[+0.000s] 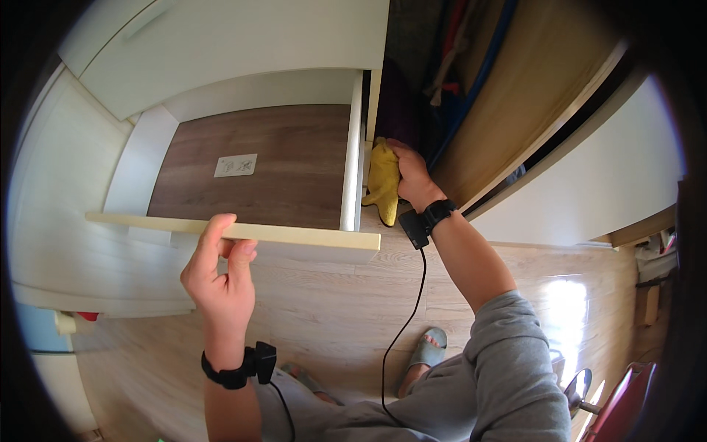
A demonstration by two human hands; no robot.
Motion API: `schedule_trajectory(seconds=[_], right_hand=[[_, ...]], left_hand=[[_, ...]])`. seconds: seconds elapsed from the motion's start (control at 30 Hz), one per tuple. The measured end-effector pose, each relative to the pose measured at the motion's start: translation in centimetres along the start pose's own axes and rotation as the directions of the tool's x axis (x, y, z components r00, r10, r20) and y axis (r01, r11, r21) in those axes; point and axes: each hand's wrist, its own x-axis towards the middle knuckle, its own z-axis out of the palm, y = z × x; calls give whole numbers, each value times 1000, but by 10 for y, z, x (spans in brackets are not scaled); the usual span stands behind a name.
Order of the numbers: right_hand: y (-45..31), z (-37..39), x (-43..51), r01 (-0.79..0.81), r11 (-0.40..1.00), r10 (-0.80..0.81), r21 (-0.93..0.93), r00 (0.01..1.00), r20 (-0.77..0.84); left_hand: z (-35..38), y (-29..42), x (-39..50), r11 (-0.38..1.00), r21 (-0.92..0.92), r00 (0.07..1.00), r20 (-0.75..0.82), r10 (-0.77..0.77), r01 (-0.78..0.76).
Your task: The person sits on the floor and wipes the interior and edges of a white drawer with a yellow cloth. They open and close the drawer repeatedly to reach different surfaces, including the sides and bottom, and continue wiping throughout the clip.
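Observation:
A white cabinet drawer (pixel 248 199) with a brown wood-grain bottom is pulled out before me. On its bottom lies a small white label (pixel 236 165) with printed drawings. My left hand (pixel 223 271) grips the top edge of the drawer front (pixel 309 234), fingers over it and thumb on the near side. To the right of the drawer, my right hand (pixel 411 171) holds a yellow cloth (pixel 384 177) against or close to the drawer's outer side; its fingertips are partly hidden. Both wrists wear black straps with small corded devices.
Right of the cabinet is a dark gap with a blue tube (pixel 475 94) and red items, beside a wooden panel (pixel 530 99). Two slippered feet stand on the wood-look floor (pixel 326 309). A dark cord (pixel 411 315) hangs from the right wrist. A red object (pixel 621 400) is at lower right.

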Motion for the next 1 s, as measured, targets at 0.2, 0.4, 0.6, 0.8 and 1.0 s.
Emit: schedule_trajectory(seconds=[0.2,0.4,0.6,0.8,1.0], right_hand=[[-4,6,-12,276,958,-261,-79,952,158],[10,29,-4,603,506,-665,-616,728,166],[-9,40,-17,441,256,-625,-860,754,201],[-26,48,-15,373,-74,-497,-925,790,358],[-20,35,-15,452,211,-531,-867,797,286]], left_hand=[[-1,3,-2,999,7,999,14,-43,43],[1,3,-1,1000,10,1000,4,-4,4],[0,1,-1,1000,-4,1000,4,-21,21],[1,1,-1,1000,0,1000,-6,-13,13],[2,2,0,1000,-14,1000,-13,-12,12]])
